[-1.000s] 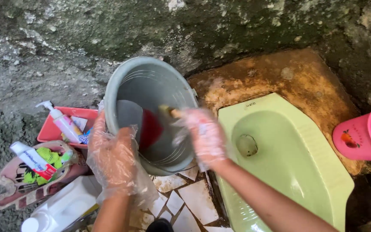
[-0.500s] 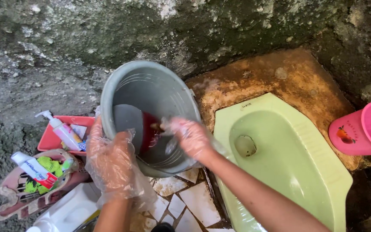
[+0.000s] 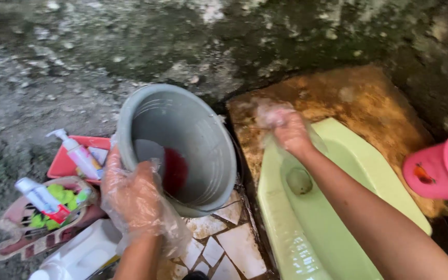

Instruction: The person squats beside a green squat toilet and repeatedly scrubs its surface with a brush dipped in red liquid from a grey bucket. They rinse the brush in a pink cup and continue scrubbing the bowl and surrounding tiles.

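Grey plastic bucket [image 3: 182,140] sits tilted at centre frame, beside the pale green squat toilet [image 3: 338,218] at lower right; the gloved left hand [image 3: 133,194] grasps its near rim, while the blurred gloved right hand [image 3: 286,127], grip impossible to tell, hovers over the toilet's upper end

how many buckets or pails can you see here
2. The grey bucket is tilted on the tiled floor, its rim gripped by the gloved left hand. The pink bucket lies at the right edge, partly cut off. Others may be out of frame.
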